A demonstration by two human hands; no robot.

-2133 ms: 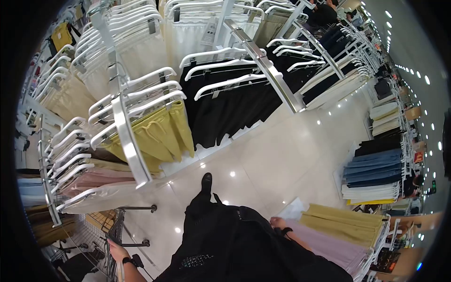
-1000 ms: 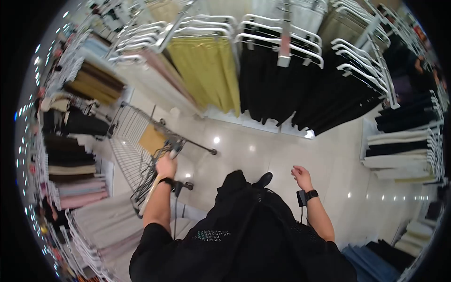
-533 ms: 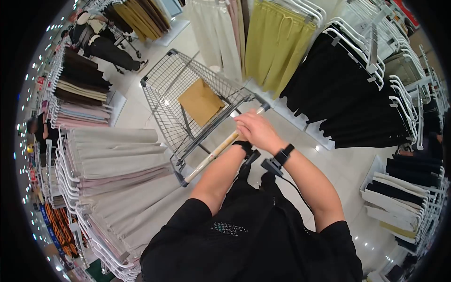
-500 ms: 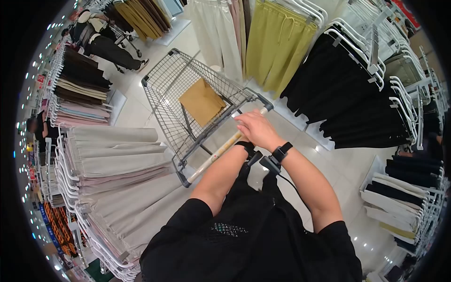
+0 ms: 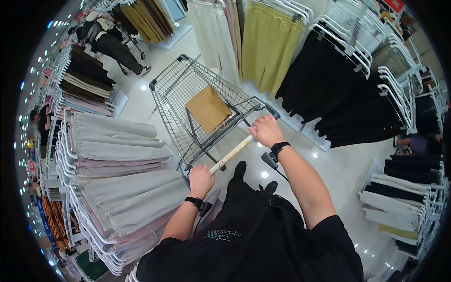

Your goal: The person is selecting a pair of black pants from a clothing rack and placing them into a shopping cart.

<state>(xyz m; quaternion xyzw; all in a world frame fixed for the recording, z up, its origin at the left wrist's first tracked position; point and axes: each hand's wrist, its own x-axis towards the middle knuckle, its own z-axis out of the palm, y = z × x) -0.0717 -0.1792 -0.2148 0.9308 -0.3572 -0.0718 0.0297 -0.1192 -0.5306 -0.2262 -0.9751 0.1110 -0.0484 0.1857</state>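
A wire shopping cart (image 5: 171, 101) stands in front of me, with a brown paper bag (image 5: 208, 109) lying inside its basket. My left hand (image 5: 201, 181) is closed around the near-left end of the cart's pale handle bar (image 5: 237, 151). Toward the other end of the same bar, my right hand (image 5: 268, 131) is wrapped over it. Each wrist wears a black strap with a small device on it.
Racks of light trousers (image 5: 122, 150) stand close on the left. Yellow-green trousers (image 5: 270, 47) and black trousers (image 5: 324, 70) hang ahead and to the right. A person (image 5: 115, 47) with another cart is at the upper left. More folded garments (image 5: 394, 202) hang at the right.
My left hand has moved away from beside my right hand to the left end of the handle bar. My right hand now wraps the bar's right part. The cart appears slightly further right.
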